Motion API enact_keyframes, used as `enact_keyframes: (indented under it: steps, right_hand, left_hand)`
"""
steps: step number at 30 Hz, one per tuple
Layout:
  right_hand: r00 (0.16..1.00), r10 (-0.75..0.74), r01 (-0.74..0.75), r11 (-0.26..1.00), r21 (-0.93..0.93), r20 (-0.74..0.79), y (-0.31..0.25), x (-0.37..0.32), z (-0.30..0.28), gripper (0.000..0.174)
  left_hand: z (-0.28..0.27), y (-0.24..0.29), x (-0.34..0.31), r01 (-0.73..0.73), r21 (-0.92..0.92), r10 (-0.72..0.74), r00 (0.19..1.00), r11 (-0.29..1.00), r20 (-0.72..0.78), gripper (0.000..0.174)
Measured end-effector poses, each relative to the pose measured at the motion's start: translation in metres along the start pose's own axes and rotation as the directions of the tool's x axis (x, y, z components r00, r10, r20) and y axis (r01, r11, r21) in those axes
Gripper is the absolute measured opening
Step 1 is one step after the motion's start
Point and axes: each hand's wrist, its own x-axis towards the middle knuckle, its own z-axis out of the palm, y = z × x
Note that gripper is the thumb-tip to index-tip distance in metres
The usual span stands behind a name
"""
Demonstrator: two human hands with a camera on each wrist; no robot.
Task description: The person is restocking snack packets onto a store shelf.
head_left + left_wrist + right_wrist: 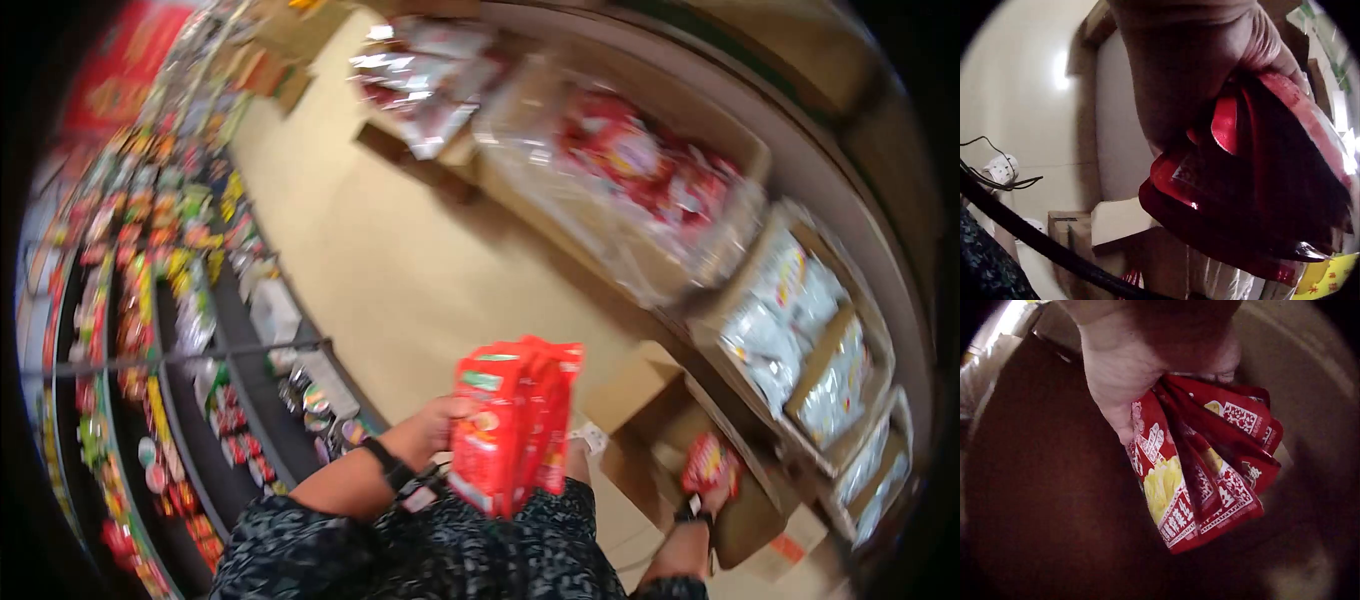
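In the head view my left hand (438, 422) grips a bundle of several glossy red food packets (505, 425), held upright in front of my body. The left wrist view shows the same packets (1254, 181) pressed together under the fingers, their fronts mostly in shadow. Down at the right, my right hand (714, 496) reaches into an open cardboard box (640, 455). It pinches several red packets (1163, 481) by their upper ends, and they fan out below the palm. White lettering and a yellow food picture show on the front one.
Shelves (225, 345) of packaged goods run along the left. Up the right side stand a plastic-lined carton (620, 235) with red packages and another carton (715, 335) with white packages. Pale floor (400, 260) lies between them. A cable (1029, 181) crosses the left wrist view.
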Motion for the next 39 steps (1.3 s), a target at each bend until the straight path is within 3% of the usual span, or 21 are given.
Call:
enact_keyframes:
  steps: [2, 4, 5, 8, 10, 12, 15, 16, 18, 20, 22, 24, 27, 30, 31, 32, 33, 36, 37, 38, 39]
  right_hand:
    - [0.966, -0.023, 0.041, 0.997, -0.066, 0.258, -0.037, -0.004, -0.017, 0.056]
    - [0.976, 0.216, -0.209, 0.893, 0.398, 0.028, -0.124, -0.058, 0.041, 0.057]
    - [0.98, 0.169, -0.194, 0.93, 0.313, 0.106, -0.129, -0.082, 0.063, 0.059]
    - [0.927, -0.186, 0.15, 0.98, 0.134, 0.325, -0.191, -0.162, 0.169, 0.053]
    - [0.942, -0.162, 0.162, 0.986, 0.025, 0.294, -0.196, -0.138, 0.165, 0.05]
    - [0.962, 0.049, -0.057, 0.998, 0.022, 0.269, -0.197, -0.123, 0.183, 0.049]
    - [0.864, 0.11, -0.133, 0.991, 0.012, 0.491, -0.267, -0.147, 0.326, 0.052]
    - [0.911, 0.085, -0.107, 0.994, 0.032, 0.404, -0.271, -0.145, 0.362, 0.052]
    - [0.787, 0.129, -0.157, 0.988, -0.007, 0.603, -0.296, -0.156, 0.436, 0.048]
    - [0.702, 0.018, -0.024, 1.0, -0.001, 0.712, -0.309, -0.181, 0.519, 0.047]
    - [0.793, -0.063, 0.086, 0.996, -0.009, 0.606, -0.318, -0.197, 0.586, 0.059]
    - [0.504, 0.033, 0.095, 0.991, -0.094, 0.863, -0.328, -0.206, 0.641, 0.06]
    - [0.43, 0.137, 0.047, 0.984, -0.173, 0.892, -0.319, -0.225, 0.727, 0.063]
    - [0.222, 0.166, 0.089, 0.978, -0.19, 0.961, -0.307, -0.222, 0.797, 0.069]
    - [0.217, 0.13, 0.096, 0.983, -0.154, 0.968, -0.295, -0.249, 0.826, 0.07]
    - [0.212, 0.094, 0.104, 0.988, -0.118, 0.973, -0.284, -0.274, 0.855, 0.071]
    - [0.28, 0.263, 0.042, 0.957, -0.286, 0.923, -0.283, -0.243, 0.876, 0.07]
    - [0.002, 0.389, -0.001, 0.921, -0.389, 0.921, -0.27, -0.219, 0.966, 0.07]
    - [0.013, 0.391, -0.023, 0.92, -0.391, 0.92, -0.267, -0.207, 0.996, 0.069]
    - [-0.094, 0.396, -0.051, 0.914, -0.402, 0.913, -0.256, -0.168, 1.029, 0.068]
    - [-0.042, 0.41, -0.062, 0.909, -0.412, 0.911, -0.247, -0.152, 1.061, 0.067]
  left_hand:
    - [0.0, 0.006, -0.043, -0.132, -0.066, 0.132, 0.991, 0.989, -0.007, 0.066]
    - [0.018, -0.009, -0.045, -0.225, -0.155, 0.236, 0.97, 0.962, 0.056, 0.065]
    - [0.022, -0.016, -0.066, -0.269, -0.196, 0.281, 0.959, 0.943, 0.039, 0.064]
    - [0.012, -0.008, -0.1, -0.358, -0.32, 0.423, 0.891, 0.877, 0.166, 0.062]
    - [0.004, 0.001, -0.118, -0.42, -0.384, 0.507, 0.848, 0.822, 0.158, 0.061]
    - [-0.012, 0.017, -0.166, -0.477, -0.447, 0.597, 0.783, 0.756, 0.173, 0.061]
    - [-0.031, 0.045, -0.208, -0.526, -0.523, 0.687, 0.706, 0.671, 0.172, 0.061]
    - [-0.033, 0.054, -0.225, -0.545, -0.523, 0.713, 0.676, 0.655, 0.187, 0.061]
    - [-0.037, 0.073, -0.261, -0.615, -0.546, 0.778, 0.618, 0.568, 0.113, 0.062]
    - [-0.046, 0.092, -0.297, -0.657, -0.556, 0.832, 0.541, 0.508, 0.121, 0.063]
    - [-0.051, 0.106, -0.323, -0.726, -0.554, 0.899, 0.426, 0.407, 0.102, 0.064]
    - [-0.066, 0.113, -0.337, -0.708, -0.608, 0.926, 0.352, 0.36, 0.137, 0.064]
    - [-0.069, 0.128, -0.37, -0.804, -0.581, 0.984, 0.175, 0.123, -0.034, 0.062]
    - [-0.082, 0.141, -0.4, -0.842, -0.539, 0.956, 0.171, 0.016, -0.239, 0.058]
    - [-0.089, 0.147, -0.41, -0.884, -0.467, 0.954, 0.162, 0.027, -0.251, 0.072]
    - [-0.096, 0.158, -0.418, -0.931, -0.364, 0.958, 0.066, -0.042, -0.278, 0.073]
    - [-0.102, 0.166, -0.428, -0.934, -0.346, 0.95, 0.031, -0.083, -0.311, 0.074]
    - [-0.12, 0.2, -0.45, -0.898, -0.341, 0.904, -0.125, -0.279, -0.409, 0.067]
    - [-0.123, 0.21, -0.455, -0.92, -0.225, 0.864, -0.186, -0.32, -0.469, 0.069]
    - [-0.131, 0.227, -0.46, -0.905, -0.209, 0.882, -0.272, -0.37, -0.386, 0.069]
    - [-0.141, 0.235, -0.462, -0.894, -0.169, 0.827, -0.294, -0.416, -0.479, 0.068]
